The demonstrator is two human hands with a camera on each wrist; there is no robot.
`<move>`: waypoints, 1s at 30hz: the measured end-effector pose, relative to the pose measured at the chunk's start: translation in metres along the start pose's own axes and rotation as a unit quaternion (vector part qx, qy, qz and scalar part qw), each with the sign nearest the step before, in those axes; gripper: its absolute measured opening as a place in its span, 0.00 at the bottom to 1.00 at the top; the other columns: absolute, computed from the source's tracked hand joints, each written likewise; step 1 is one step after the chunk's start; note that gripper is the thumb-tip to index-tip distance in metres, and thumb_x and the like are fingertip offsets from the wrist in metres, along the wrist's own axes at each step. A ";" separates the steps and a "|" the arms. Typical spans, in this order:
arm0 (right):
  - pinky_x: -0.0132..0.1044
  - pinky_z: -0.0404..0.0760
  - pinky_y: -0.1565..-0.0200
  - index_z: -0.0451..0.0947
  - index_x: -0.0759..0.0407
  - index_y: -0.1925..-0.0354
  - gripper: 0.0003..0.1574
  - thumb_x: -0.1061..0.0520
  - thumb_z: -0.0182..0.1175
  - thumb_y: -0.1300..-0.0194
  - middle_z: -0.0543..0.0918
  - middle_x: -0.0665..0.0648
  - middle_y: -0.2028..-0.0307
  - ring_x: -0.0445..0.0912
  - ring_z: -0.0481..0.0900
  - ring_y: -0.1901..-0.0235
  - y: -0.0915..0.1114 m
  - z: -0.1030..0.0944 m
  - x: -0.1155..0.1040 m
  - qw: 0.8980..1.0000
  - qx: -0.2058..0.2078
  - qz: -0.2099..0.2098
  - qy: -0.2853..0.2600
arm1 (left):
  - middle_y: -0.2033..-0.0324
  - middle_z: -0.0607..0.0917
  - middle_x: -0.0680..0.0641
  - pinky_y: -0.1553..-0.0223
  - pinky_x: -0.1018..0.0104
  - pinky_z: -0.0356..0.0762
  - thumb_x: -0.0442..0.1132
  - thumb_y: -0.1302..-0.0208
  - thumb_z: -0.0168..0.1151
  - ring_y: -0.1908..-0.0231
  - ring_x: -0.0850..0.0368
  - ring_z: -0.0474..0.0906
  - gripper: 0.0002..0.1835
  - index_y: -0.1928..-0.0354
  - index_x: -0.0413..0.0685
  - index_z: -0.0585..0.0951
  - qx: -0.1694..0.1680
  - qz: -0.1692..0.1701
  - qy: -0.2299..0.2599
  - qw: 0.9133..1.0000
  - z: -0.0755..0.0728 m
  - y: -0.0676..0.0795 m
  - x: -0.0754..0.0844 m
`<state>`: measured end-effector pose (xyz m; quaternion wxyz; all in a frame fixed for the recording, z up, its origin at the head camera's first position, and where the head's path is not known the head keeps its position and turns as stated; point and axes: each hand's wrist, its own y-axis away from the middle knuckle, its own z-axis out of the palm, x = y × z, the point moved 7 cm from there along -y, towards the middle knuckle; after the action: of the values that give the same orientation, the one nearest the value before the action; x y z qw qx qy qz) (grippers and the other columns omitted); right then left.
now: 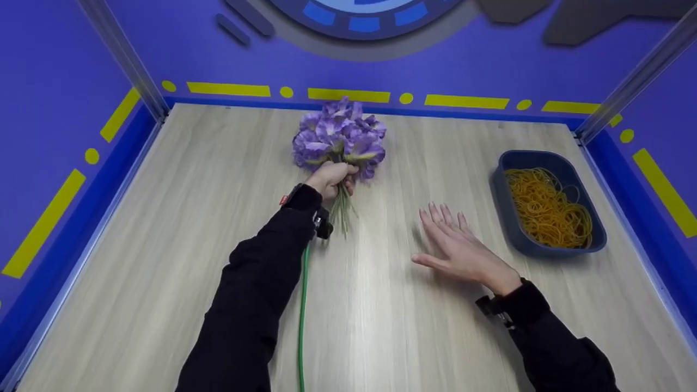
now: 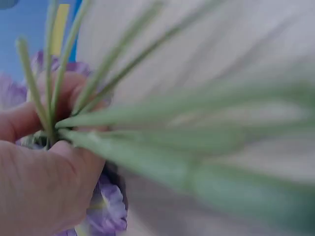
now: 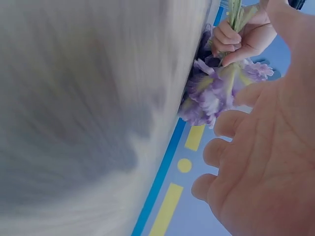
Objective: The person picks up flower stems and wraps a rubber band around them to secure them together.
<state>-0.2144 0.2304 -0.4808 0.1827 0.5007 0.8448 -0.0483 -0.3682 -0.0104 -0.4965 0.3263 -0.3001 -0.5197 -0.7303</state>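
Note:
A bunch of purple artificial flowers (image 1: 338,133) is held near the back middle of the table by my left hand (image 1: 330,178). Its fingers and thumb wrap the stems just under the blooms, and the green stems (image 1: 341,212) fan out below the grip. In the left wrist view the stems (image 2: 147,110) splay toward the camera from between thumb and fingers. My right hand (image 1: 456,245) hovers over the table to the right, fingers straight and spread, holding nothing. The right wrist view shows its bare palm (image 3: 266,157), with the flowers (image 3: 211,93) beyond.
A dark blue-grey bin (image 1: 509,218) of yellow rubber bands (image 1: 547,209) stands at the right, beyond my right hand. Blue panels (image 1: 463,76) enclose the wooden table (image 1: 207,163) at the back and sides. A green cable (image 1: 303,326) runs from the left wrist toward the front.

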 end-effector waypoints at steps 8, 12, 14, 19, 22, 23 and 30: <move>0.63 0.33 0.27 0.40 0.63 0.21 0.61 0.27 0.52 0.29 0.40 0.68 0.22 0.62 0.34 0.22 -0.004 -0.001 -0.008 0.999 0.000 -0.001 -0.050 | 0.82 0.60 0.55 0.86 0.79 0.54 0.35 0.23 0.52 0.86 0.67 0.54 0.17 0.72 0.46 0.61 -0.011 0.017 0.124 0.992 0.001 0.004 -0.005; 0.60 0.33 0.26 0.40 0.62 0.20 0.60 0.27 0.50 0.28 0.41 0.66 0.21 0.61 0.34 0.22 -0.006 -0.003 -0.011 0.997 -0.001 0.005 -0.078 | 0.85 0.57 0.57 0.89 0.80 0.49 0.38 0.23 0.51 0.88 0.69 0.52 0.19 0.75 0.50 0.58 0.000 0.029 0.178 0.984 0.001 0.009 -0.006; 0.58 0.34 0.26 0.40 0.62 0.21 0.59 0.27 0.49 0.28 0.41 0.65 0.21 0.59 0.33 0.22 -0.007 -0.005 -0.013 0.996 0.000 0.009 -0.085 | 0.86 0.56 0.59 0.90 0.80 0.48 0.39 0.24 0.50 0.89 0.70 0.51 0.21 0.77 0.51 0.57 0.005 0.036 0.202 0.979 0.003 0.013 -0.006; 0.56 0.36 0.25 0.42 0.63 0.21 0.57 0.26 0.44 0.27 0.42 0.64 0.21 0.56 0.34 0.22 -0.012 -0.012 -0.020 0.996 0.005 0.021 -0.087 | 0.88 0.54 0.60 0.90 0.77 0.45 0.39 0.24 0.45 0.90 0.70 0.48 0.23 0.81 0.54 0.55 0.006 0.062 0.240 0.969 0.014 0.023 -0.007; 0.55 0.39 0.25 0.44 0.64 0.21 0.58 0.25 0.43 0.27 0.44 0.64 0.21 0.56 0.37 0.22 -0.016 -0.018 -0.029 0.996 0.013 0.022 -0.090 | 0.88 0.53 0.59 0.89 0.77 0.45 0.36 0.26 0.42 0.89 0.69 0.47 0.22 0.82 0.53 0.56 0.019 0.089 0.272 0.958 0.024 0.032 -0.010; 0.55 0.40 0.25 0.45 0.64 0.21 0.58 0.25 0.44 0.28 0.45 0.64 0.21 0.56 0.38 0.22 -0.017 -0.019 -0.032 0.996 0.015 0.021 -0.091 | 0.88 0.54 0.59 0.89 0.76 0.45 0.35 0.27 0.42 0.89 0.68 0.47 0.22 0.82 0.54 0.56 0.025 0.099 0.281 0.954 0.028 0.035 -0.012; 0.55 0.71 0.36 0.60 0.68 0.26 0.61 0.25 0.59 0.36 0.77 0.68 0.39 0.57 0.78 0.41 -0.024 -0.029 -0.058 0.996 0.032 -0.003 -0.087 | 0.88 0.53 0.59 0.86 0.76 0.45 0.34 0.29 0.41 0.87 0.67 0.46 0.21 0.83 0.55 0.56 0.027 0.196 0.291 0.936 0.058 0.063 -0.021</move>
<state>-0.2178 0.1781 -0.4352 0.2396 0.4979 0.8249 -0.1193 -0.3005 0.0331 -0.4610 0.6081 -0.1613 -0.3523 -0.6928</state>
